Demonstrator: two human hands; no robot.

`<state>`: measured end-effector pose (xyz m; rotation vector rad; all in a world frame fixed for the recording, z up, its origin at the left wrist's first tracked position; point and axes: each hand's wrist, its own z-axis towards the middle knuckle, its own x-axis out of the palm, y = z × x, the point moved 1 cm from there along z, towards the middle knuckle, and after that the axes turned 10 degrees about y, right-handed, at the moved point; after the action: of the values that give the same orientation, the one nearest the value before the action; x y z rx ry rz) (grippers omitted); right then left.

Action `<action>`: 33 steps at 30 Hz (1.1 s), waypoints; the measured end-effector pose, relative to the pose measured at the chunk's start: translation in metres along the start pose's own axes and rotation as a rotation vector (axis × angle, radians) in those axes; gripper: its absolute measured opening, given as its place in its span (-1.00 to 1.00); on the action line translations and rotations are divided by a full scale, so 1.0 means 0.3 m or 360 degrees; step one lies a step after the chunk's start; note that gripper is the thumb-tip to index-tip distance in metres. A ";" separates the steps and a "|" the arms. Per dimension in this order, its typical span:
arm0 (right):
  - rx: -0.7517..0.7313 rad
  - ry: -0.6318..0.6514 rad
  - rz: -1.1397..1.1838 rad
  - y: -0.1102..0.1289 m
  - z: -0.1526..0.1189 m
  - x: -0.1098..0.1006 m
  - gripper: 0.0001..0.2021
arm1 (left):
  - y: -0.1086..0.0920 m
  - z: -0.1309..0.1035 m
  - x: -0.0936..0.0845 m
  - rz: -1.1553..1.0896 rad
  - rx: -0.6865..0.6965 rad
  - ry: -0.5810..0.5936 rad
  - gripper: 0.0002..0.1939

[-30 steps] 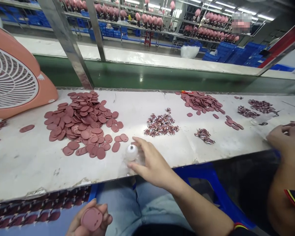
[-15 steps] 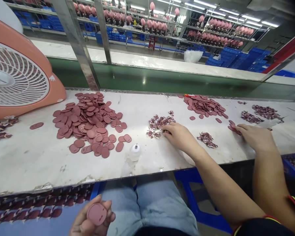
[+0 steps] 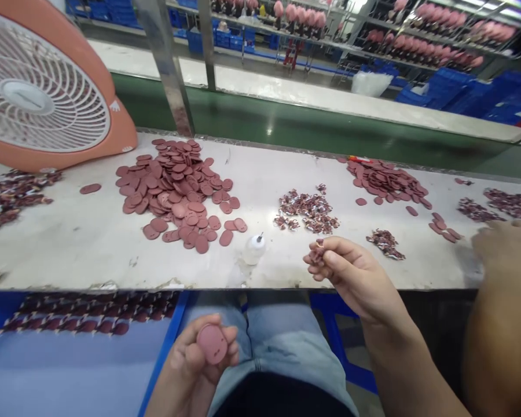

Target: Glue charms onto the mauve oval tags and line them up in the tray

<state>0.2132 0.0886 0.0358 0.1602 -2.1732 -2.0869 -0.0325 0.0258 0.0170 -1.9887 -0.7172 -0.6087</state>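
gripping maroon disc (image 3: 212, 344) above lap (image 3: 286, 333): left hand (image 3: 195, 359), fingers clamped round edge, long axis hard to tell. right hand (image 3: 358, 275) pinches knotted bit (image 3: 316, 255), up and right of disc, well apart. bottle (image 3: 255, 250) stands on table (image 3: 82, 246), left of right hand.

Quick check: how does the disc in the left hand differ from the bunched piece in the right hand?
The disc is flat and rounded; the bunched piece is crumpled and irregular. The disc looks larger than the bunched piece. The left hand shows the disc over the lap, while the right hand shows the bunched piece against the table. Both are reddish-brown.
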 end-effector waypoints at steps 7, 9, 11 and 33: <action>0.0224 0.0579 0.0372 0.032 -0.053 0.175 -0.89 | 0.021 -0.023 -0.018 -0.0032 -0.0199 0.0190 -0.56; 0.0277 0.0738 0.0339 0.045 -0.063 0.213 -0.86 | 0.026 -0.025 -0.032 -0.0043 -0.0195 0.0321 -0.58; 0.0231 0.0805 0.0198 0.062 -0.069 0.242 -0.84 | 0.026 -0.030 -0.042 -0.0036 -0.0159 0.0420 -0.60; -0.0209 0.1098 -0.0757 0.126 -0.050 0.288 -0.85 | 0.014 -0.043 -0.062 0.0018 -0.0131 0.0508 -0.64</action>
<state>0.1308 0.0613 0.0756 1.2740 -1.6691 -1.9387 -0.0445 0.0082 0.0084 -1.9077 -0.4918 -0.9360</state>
